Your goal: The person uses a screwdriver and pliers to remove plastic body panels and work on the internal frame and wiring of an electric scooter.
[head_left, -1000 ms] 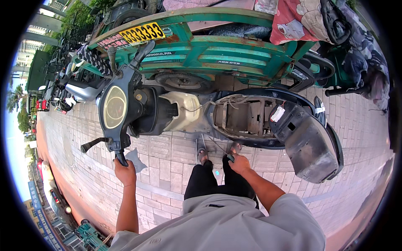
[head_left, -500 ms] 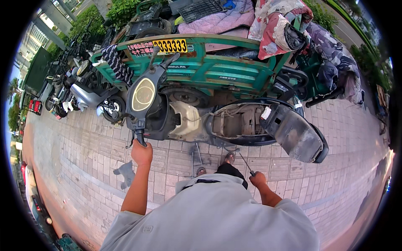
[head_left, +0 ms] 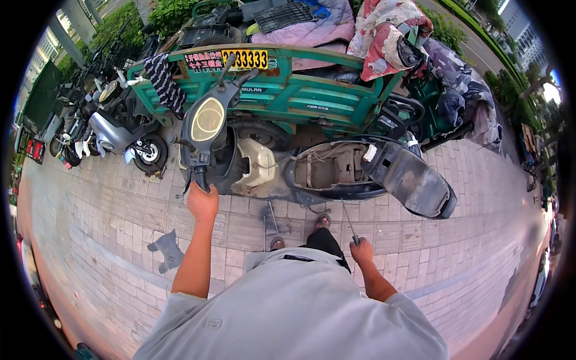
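Observation:
My left hand [head_left: 203, 203] is closed around the rubber handlebar grip [head_left: 201, 179] of a dark scooter [head_left: 226, 165] standing side-on before me. Down at my right side, my right hand [head_left: 362, 251] holds a long-shafted screwdriver [head_left: 348, 219] by its dark handle, with the shaft pointing away toward the scooter. The tip appears close to the scooter's lower side; whether they touch I cannot tell. The scooter's seat [head_left: 411, 180] is tipped back to the right, exposing the worn storage bay [head_left: 324, 171]. Ahead of the bay is a cream body panel [head_left: 257, 162].
A green cargo tricycle [head_left: 312, 99] loaded with quilts stands right behind the scooter. To the left are a silver scooter [head_left: 114, 129] and several other parked bikes. A grey rag-like piece [head_left: 168, 251] lies on the paving [head_left: 408, 240] near my left arm.
My view has shifted slightly, so the scene sits a little higher and farther left. The screwdriver points a bit more straight ahead. My left hand keeps its hold on the handlebar grip.

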A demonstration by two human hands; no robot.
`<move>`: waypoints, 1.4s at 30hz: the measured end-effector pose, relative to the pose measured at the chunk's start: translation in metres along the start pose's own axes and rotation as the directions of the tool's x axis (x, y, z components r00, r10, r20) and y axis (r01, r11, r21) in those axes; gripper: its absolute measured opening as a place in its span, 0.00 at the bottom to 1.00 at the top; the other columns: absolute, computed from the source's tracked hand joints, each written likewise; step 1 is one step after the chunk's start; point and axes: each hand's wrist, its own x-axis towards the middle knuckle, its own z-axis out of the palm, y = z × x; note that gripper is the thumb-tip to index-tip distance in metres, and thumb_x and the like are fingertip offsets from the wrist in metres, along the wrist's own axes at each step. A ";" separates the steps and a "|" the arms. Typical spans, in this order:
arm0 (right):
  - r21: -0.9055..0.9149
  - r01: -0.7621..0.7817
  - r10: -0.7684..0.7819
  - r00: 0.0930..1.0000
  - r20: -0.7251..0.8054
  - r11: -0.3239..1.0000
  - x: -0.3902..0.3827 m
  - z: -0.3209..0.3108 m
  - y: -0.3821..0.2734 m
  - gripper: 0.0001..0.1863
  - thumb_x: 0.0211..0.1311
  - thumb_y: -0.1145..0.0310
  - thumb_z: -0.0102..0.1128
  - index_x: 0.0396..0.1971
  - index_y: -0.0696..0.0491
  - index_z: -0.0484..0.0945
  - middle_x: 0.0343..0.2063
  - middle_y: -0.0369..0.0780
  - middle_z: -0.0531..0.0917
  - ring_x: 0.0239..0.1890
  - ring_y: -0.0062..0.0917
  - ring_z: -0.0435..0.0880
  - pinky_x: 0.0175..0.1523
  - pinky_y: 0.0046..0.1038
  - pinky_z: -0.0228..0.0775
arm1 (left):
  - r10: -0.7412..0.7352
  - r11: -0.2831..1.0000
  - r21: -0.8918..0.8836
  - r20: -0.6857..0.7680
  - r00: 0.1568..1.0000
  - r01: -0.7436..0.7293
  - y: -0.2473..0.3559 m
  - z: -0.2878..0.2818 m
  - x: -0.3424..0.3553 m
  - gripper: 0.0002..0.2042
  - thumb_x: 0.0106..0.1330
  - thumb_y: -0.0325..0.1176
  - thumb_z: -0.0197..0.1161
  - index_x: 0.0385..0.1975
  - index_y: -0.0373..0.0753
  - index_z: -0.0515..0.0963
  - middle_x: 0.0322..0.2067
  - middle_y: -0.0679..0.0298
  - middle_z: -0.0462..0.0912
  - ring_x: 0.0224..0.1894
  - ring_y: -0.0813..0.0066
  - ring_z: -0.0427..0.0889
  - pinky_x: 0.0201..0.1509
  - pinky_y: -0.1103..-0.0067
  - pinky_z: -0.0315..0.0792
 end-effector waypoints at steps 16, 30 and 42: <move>0.166 0.371 -0.389 0.916 0.093 0.914 0.201 -0.039 -0.097 0.22 0.62 0.51 0.64 0.32 0.58 0.82 0.35 0.56 0.86 0.40 0.54 0.85 0.49 0.48 0.75 | -0.499 0.482 -0.792 0.102 0.860 0.374 -0.001 0.025 -0.010 0.26 0.79 0.58 0.46 0.42 0.38 0.79 0.29 0.62 0.80 0.27 0.78 0.77 0.29 0.80 0.71; -0.317 0.398 -0.310 0.904 0.295 0.861 0.337 -0.014 -0.121 0.21 0.61 0.54 0.67 0.40 0.59 0.82 0.35 0.55 0.87 0.41 0.50 0.87 0.49 0.47 0.78 | 0.088 0.912 -0.373 0.580 0.810 0.169 0.095 0.372 -0.134 0.11 0.63 0.28 0.65 0.45 0.38 0.83 0.40 0.50 0.86 0.42 0.48 0.85 0.45 0.64 0.80; -0.443 0.537 -0.310 0.816 0.488 0.717 0.448 0.129 -0.141 0.21 0.64 0.53 0.62 0.43 0.58 0.82 0.39 0.52 0.87 0.46 0.48 0.86 0.51 0.45 0.79 | 0.482 0.850 -0.339 0.810 0.335 -0.403 0.081 0.560 -0.110 0.12 0.57 0.32 0.65 0.41 0.39 0.83 0.40 0.60 0.83 0.51 0.59 0.78 0.57 0.67 0.74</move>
